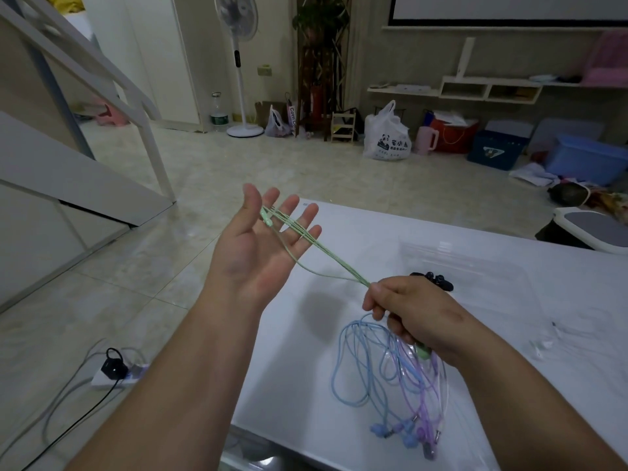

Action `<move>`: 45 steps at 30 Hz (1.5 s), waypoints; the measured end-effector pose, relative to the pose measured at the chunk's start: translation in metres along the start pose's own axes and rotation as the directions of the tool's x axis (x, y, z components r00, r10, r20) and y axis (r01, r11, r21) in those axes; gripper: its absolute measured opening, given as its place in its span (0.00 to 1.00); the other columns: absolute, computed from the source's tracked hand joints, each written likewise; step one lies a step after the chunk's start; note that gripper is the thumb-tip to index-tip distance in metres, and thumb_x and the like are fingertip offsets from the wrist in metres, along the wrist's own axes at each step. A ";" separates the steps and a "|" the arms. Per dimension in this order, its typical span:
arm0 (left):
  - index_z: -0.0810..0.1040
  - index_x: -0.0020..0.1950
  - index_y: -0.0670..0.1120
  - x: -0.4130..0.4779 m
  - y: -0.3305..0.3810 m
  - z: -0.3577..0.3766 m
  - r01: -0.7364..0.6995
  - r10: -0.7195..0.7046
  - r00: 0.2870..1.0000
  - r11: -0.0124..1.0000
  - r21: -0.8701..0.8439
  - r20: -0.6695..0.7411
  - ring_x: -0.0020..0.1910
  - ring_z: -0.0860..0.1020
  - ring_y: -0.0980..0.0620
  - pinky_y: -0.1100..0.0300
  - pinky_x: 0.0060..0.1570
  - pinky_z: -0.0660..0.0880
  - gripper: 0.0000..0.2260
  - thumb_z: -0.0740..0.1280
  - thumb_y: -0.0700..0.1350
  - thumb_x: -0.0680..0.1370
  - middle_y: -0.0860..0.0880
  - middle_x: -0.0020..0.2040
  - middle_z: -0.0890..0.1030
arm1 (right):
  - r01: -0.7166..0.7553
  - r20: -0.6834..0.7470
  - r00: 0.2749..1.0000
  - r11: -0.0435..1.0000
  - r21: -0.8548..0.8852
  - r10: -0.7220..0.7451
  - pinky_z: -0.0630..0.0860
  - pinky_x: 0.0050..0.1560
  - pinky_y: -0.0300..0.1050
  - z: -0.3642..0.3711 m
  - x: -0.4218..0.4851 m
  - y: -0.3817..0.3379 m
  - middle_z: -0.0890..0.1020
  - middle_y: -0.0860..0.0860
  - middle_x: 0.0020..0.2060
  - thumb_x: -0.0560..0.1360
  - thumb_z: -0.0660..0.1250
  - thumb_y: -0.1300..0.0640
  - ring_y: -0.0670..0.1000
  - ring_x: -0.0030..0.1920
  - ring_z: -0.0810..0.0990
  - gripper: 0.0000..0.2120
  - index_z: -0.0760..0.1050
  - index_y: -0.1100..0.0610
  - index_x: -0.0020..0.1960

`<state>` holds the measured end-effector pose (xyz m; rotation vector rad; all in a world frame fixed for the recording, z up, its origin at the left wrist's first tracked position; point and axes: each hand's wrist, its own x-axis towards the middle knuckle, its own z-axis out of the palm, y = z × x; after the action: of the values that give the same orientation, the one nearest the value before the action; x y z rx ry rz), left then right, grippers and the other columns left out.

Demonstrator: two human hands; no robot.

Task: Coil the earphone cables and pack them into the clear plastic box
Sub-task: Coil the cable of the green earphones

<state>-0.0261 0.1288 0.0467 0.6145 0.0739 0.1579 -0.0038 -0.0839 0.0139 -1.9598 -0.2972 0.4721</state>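
The thin pale-green earphone cable (pixel 326 253) stretches in several taut strands between my two hands. My right hand (pixel 414 314) pinches the bunched strands between thumb and curled fingers, and a green piece pokes out beneath it. My left hand (pixel 261 243) is held flat open, palm up, with the loops hooked round its spread fingers. Under my right hand a loose tangle of blue and purple earphone cables (pixel 373 379) lies on the white table (pixel 373 232). Just past its knuckles, black earphones (pixel 438 282) sit at the clear plastic box (pixel 492 266); I cannot tell whether they are inside.
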 end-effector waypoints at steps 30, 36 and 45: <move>0.71 0.67 0.51 0.013 -0.009 -0.004 -0.010 0.009 0.959 1.000 -0.005 -0.284 0.31 0.76 0.54 0.60 0.33 0.75 0.25 0.66 0.62 0.75 0.51 0.44 0.77 | 0.025 0.205 0.979 0.996 -0.088 -0.007 0.60 0.30 0.43 0.013 0.000 0.002 0.68 0.47 0.27 0.79 0.59 0.46 0.47 0.28 0.62 0.17 0.75 0.51 0.36; 0.76 0.56 0.46 0.011 -0.009 0.001 -0.052 0.108 0.944 0.982 0.183 -0.310 0.23 0.59 0.56 0.65 0.21 0.56 0.13 0.60 0.54 0.82 0.52 0.31 0.67 | 0.065 0.113 0.992 0.988 -0.139 -0.049 0.64 0.25 0.39 0.008 -0.002 0.000 0.78 0.45 0.29 0.81 0.60 0.56 0.45 0.26 0.66 0.14 0.83 0.51 0.44; 0.67 0.34 0.48 0.001 -0.008 0.002 0.301 -0.249 0.954 0.806 0.510 -0.169 0.23 0.55 0.55 0.64 0.24 0.50 0.18 0.56 0.53 0.82 0.51 0.28 0.60 | 0.098 -0.231 0.971 0.981 0.165 -0.058 0.61 0.31 0.42 0.004 0.004 -0.009 0.68 0.43 0.23 0.78 0.62 0.55 0.43 0.23 0.63 0.09 0.81 0.51 0.45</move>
<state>-0.0240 0.1215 0.0442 1.1459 0.3065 -0.1267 -0.0024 -0.0753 0.0201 -1.8014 -0.1805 0.2135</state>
